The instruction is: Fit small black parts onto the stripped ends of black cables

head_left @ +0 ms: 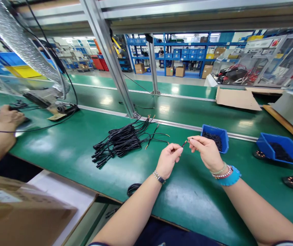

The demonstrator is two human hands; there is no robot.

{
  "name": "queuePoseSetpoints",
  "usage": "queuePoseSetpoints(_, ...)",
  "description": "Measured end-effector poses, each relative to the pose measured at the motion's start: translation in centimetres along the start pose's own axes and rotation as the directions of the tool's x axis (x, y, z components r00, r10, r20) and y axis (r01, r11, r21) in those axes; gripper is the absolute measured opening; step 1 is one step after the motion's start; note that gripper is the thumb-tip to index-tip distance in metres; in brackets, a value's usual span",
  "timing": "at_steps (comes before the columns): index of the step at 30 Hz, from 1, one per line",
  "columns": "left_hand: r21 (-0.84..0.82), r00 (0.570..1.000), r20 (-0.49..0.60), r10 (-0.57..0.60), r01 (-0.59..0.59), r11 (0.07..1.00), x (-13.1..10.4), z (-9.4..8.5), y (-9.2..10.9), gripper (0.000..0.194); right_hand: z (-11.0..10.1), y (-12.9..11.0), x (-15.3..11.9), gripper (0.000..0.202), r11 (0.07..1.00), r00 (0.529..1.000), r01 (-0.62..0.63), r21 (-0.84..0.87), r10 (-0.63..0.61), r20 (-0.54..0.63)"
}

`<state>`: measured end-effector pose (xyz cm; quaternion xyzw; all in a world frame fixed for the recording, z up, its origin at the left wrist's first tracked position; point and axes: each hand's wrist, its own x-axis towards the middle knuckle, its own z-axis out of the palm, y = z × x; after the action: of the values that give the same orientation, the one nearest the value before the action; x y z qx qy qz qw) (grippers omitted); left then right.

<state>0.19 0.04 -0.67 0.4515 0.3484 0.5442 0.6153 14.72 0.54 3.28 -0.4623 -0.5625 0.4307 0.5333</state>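
Blue shelving stands across the workshop beyond my green worktop. Over that surface, my left hand pinches a thin black cable near its end, between thumb and fingertips. My right hand has thumb and forefinger pressed together on the wire tip of the same cable, just beside my left fingers. A bundle of black cables with bared copper-coloured ends lies to my left; a blue bin of small dark parts, too tiny to identify, sits just behind my right hand.
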Motion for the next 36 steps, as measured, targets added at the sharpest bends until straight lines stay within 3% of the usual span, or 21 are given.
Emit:
queuePoseSetpoints(24, 0.021, 1.0, -0.003, 0.004, -0.004, 1.0, 0.0, 0.0, -0.1, 0.021, 0.3, 0.5, -0.2, 0.024, 0.995, 0.997, -0.043, 0.092, 0.037, 0.063)
queuePoseSetpoints(32, 0.055, 0.999, -0.022, 0.026, -0.024, 0.998, 0.0, 0.0, 0.1, 0.02, 1.6, 1.0, -0.8, 0.025, 0.998, 0.988, -0.041, -0.051, 0.048, 0.149)
queuePoseSetpoints(36, 0.068, 0.996, -0.066, 0.067, -0.062, 0.996, 0.0, -0.1, 0.3, 0.017, 0.9, 0.8, -0.5, 0.029, 0.99, 0.994, 0.037, -0.133, -0.023, 0.105)
